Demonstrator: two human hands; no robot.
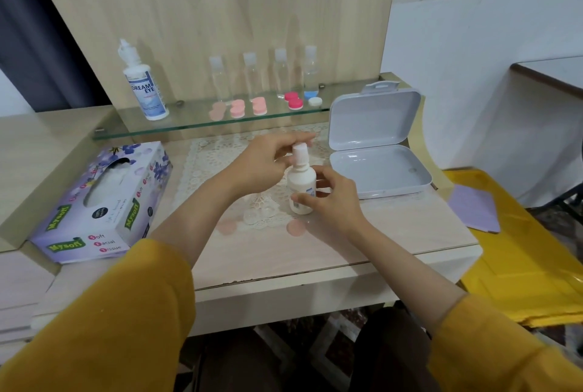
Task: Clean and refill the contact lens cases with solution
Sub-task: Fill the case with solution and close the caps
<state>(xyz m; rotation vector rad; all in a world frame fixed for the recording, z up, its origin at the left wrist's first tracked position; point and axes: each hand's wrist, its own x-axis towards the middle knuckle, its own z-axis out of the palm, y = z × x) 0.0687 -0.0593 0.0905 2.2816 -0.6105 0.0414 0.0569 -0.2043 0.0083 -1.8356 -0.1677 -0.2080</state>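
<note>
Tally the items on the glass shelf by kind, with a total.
Large solution bottle: 1
Small clear bottles: 4
Lens cases or caps, pink, red, blue and white: 4 groups
Total: 9

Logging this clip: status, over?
Right hand holds small white bottle upright; left hand pinches its cap. Open lens case on doily below, unobstructed.

Small bottle's (301, 189) label hidden by fingers (304, 199)
</note>
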